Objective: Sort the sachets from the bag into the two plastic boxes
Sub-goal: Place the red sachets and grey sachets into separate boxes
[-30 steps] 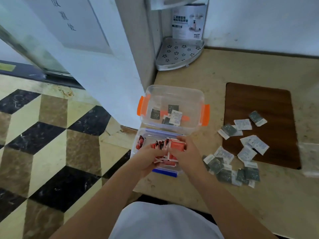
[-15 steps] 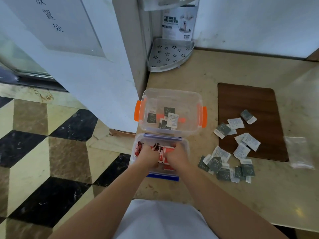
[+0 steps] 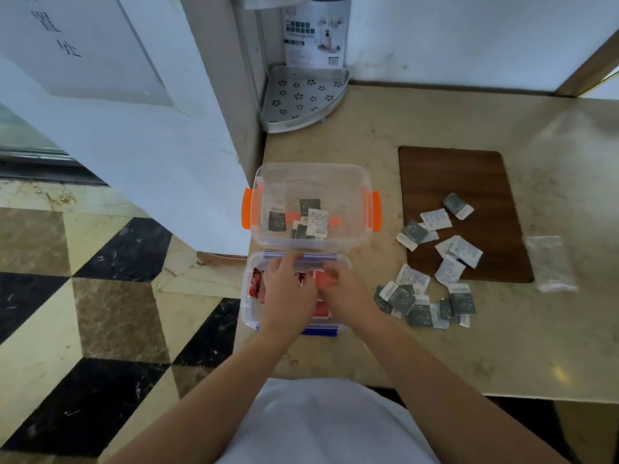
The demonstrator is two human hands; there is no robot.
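The fingers (image 3: 284,266) of the left hand (image 3: 288,293) lie spread and fairly straight, reaching toward the far rim of the near box and resting over the red sachets (image 3: 256,283) inside it, gripping nothing that can be seen. The right hand (image 3: 345,293) sits just beside it with its fingers curled around a red sachet (image 3: 326,279) at mid-frame, though motion blur hides exactly how it is pinched. Both hands are inside the blue-latched box (image 3: 318,330), a clear plastic tub at the lower centre of the frame, its long axis running left to right. Touching its far side is the orange-latched box (image 3: 375,211), also clear and lying left to right, with a few grey-green and white sachets (image 3: 315,222) scattered flat on its floor. Right of the boxes, the loose sachets (image 3: 432,279) trail from the counter (image 3: 502,346) up onto the brown mat (image 3: 469,175); they are small squarish packets, some dark grey-green with pale dots, some white with fine print too small to read, pointing every which way. An empty clear bag (image 3: 549,262) lies at the mat's right edge. In the upper centre a metal corner shelf (image 3: 301,95) stands before a product card (image 3: 315,31) with unreadable Chinese print; a white door (image 3: 100,45) at upper left carries large Chinese characters.
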